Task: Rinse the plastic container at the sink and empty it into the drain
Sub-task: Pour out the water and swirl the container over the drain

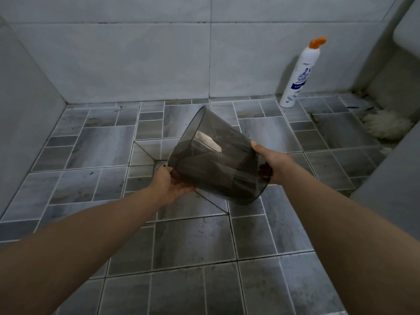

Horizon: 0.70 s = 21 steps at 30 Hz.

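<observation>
Two bare forearms reach forward from the bottom corners of the view over a grey tiled floor. The left hand cups the plastic container from below near its wide rim, palm turned up, fingers curled against the underside and thumb lying along the edge. The right hand grips the container's narrower base end, thumb on top and fingers wrapped round the far side, seen darkly through the wall. The container is a smoky, see-through tapered tub, held in the air between both hands and tilted so that its open mouth faces down and to the left. A pale label or reflection shows on its upper wall. Whether any water is inside cannot be told.

Just beyond the left hand, the floor drain sits where diagonal grout lines meet, partly hidden by the container's rim.

Farther back, a white cleaner bottle with an orange cap stands upright on the floor against the pale tiled wall. To its right, a shaggy white mop head lies in the corner.
</observation>
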### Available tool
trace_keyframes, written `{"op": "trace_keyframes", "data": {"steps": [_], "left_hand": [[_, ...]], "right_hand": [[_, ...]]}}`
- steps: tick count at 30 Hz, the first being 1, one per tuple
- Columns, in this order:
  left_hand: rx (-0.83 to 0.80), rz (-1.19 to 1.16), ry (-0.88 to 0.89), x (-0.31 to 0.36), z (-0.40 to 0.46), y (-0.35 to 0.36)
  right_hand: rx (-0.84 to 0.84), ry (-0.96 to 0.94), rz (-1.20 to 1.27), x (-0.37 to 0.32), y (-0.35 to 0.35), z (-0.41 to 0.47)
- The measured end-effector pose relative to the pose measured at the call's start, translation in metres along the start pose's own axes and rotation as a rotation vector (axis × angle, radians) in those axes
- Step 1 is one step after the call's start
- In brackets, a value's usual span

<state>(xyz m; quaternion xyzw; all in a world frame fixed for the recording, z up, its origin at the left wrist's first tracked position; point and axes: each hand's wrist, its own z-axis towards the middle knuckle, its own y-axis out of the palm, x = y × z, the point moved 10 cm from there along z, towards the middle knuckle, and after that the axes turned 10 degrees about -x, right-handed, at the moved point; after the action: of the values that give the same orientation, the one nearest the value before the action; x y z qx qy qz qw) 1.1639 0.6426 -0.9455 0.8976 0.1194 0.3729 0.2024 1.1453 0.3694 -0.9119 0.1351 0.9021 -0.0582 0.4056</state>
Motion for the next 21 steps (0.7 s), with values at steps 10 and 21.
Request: {"op": "trace_keyframes", "data": {"steps": [10,21], "left_hand": [[0.012,0.017,0.000,0.0018,-0.0055,0.0035],[-0.005,0.031,0.008,0.0038,-0.0063,0.0034]], "right_hand": [[0.012,0.000,0.019,-0.0016,0.0010,-0.0028],[0.042,-0.012,0.005,-0.0039,0.0000,-0.0062]]}}
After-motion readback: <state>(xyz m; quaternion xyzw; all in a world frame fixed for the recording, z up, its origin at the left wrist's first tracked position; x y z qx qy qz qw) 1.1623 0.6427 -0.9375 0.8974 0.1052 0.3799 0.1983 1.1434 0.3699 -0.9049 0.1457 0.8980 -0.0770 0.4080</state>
